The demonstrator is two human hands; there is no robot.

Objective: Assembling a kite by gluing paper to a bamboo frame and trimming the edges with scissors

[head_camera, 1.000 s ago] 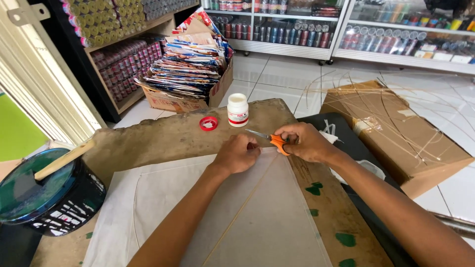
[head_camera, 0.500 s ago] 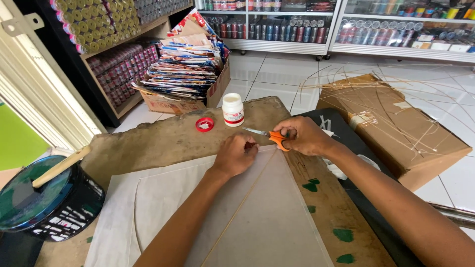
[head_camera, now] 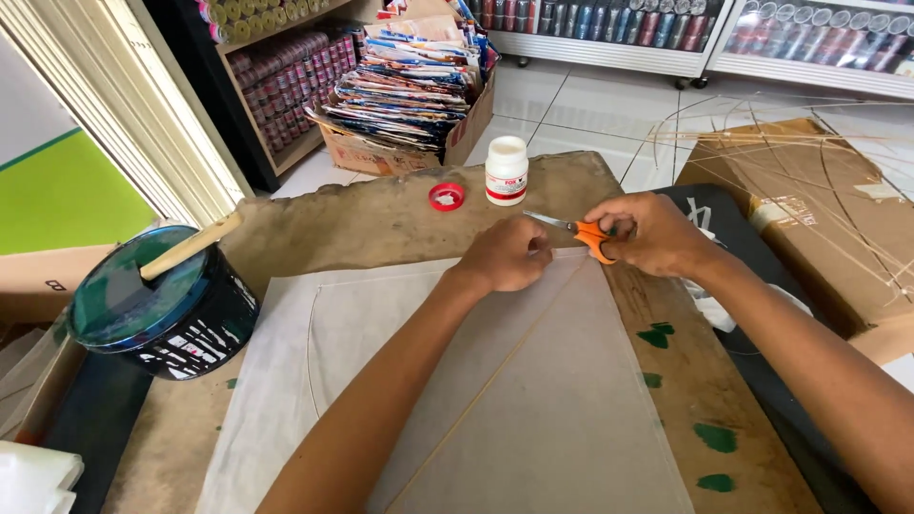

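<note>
The kite paper (head_camera: 533,400) already lies on its bamboo frame (head_camera: 476,390) near the tabletop's far edge — left hand (head_camera: 505,255) pressing its top, right hand (head_camera: 647,233) gripping orange scissors (head_camera: 581,230) — trimming there looks unfinished

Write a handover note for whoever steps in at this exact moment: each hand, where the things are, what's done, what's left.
Right hand: grips the orange-handled scissors, blades pointing left at the top corner of the paper.
Left hand: fist pressed on the pale paper sheet near its top point, right next to the blades.
Things: paper lies flat on the brown board, a thin stick running diagonally across it. White glue bottle stands open, its red cap beside it.
Done: paper laid out with the stick on it.
Left: trimming at the top corner appears unfinished; bottle not yet capped.
</note>
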